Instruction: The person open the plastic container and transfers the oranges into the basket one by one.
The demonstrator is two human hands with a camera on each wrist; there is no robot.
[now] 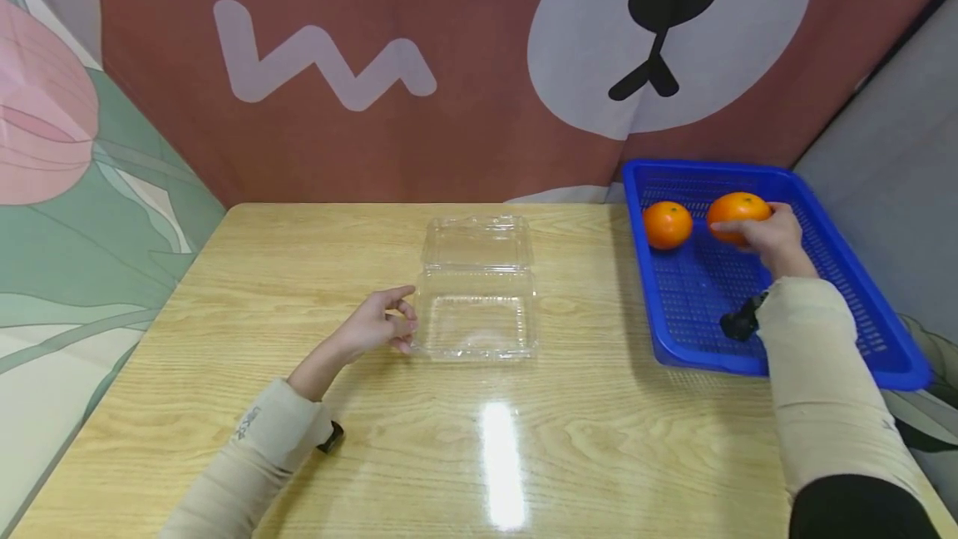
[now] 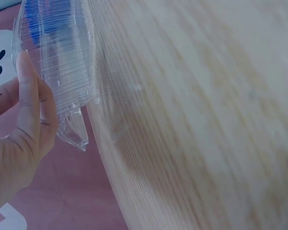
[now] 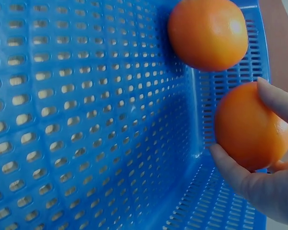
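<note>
A clear plastic clamshell box (image 1: 476,314) lies on the table with its lid folded back toward the wall. At its left side is my left hand (image 1: 385,321), index finger extended and the other fingers loosely bent; in the left wrist view the fingertips are against or very near the box wall (image 2: 62,62). Over at the right, my right hand (image 1: 774,235) grips an orange (image 1: 737,215), thumb and fingers spread around it, inside the blue basket (image 1: 659,331). Another orange (image 3: 209,33) sits in the basket's far left corner, apart from the held one.
The basket stands at the table's right side, by a grey surface (image 1: 891,156). Behind the wooden table (image 1: 359,439) hangs a brown printed cloth (image 1: 464,148). A patterned cloth (image 1: 90,248) is on the left.
</note>
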